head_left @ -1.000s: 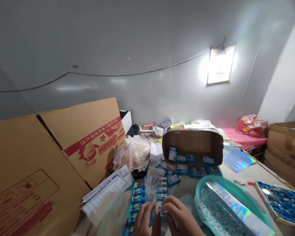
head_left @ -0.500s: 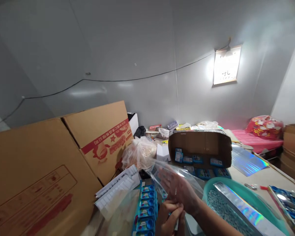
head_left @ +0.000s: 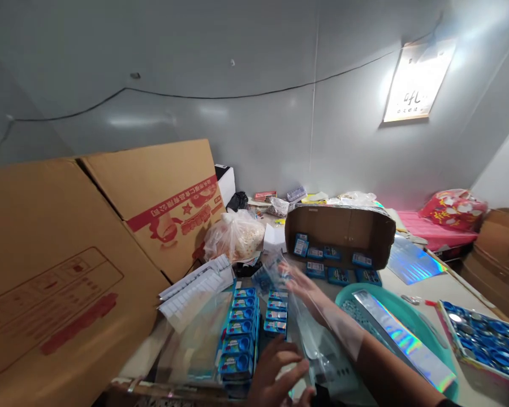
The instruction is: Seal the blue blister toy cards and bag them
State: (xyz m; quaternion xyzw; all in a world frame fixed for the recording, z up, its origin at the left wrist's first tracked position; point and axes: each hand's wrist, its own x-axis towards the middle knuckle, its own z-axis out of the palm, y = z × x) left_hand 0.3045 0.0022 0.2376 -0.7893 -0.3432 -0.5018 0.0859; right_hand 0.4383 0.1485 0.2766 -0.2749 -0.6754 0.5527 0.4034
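Observation:
My right hand (head_left: 299, 282) reaches forward over the table, fingers stretched out, with a clear plastic bag (head_left: 322, 325) loosely around or over the hand and forearm. Whether the fingers are inside the bag I cannot fully tell. Low in the view, my left hand (head_left: 275, 370) is half curled with its fingers apart, close to the bag's lower part but not visibly gripping it. Beside it stands a row of blue packs (head_left: 238, 339) with round blue rings. A shorter row of blue boxes (head_left: 275, 314) lies just beyond my left hand.
A large cardboard box (head_left: 68, 243) fills the left side. Behind my right hand, an open brown carton (head_left: 343, 223) holds several blue boxes. A teal basin (head_left: 443, 345) with a shiny strip (head_left: 402, 339) across it stands at right, near a tray of blue rings (head_left: 487, 342).
My right hand has stretched farther forward, its palm turned from view. My left hand has let go of the plastic and moved down and left. The camera view has tilted downward.

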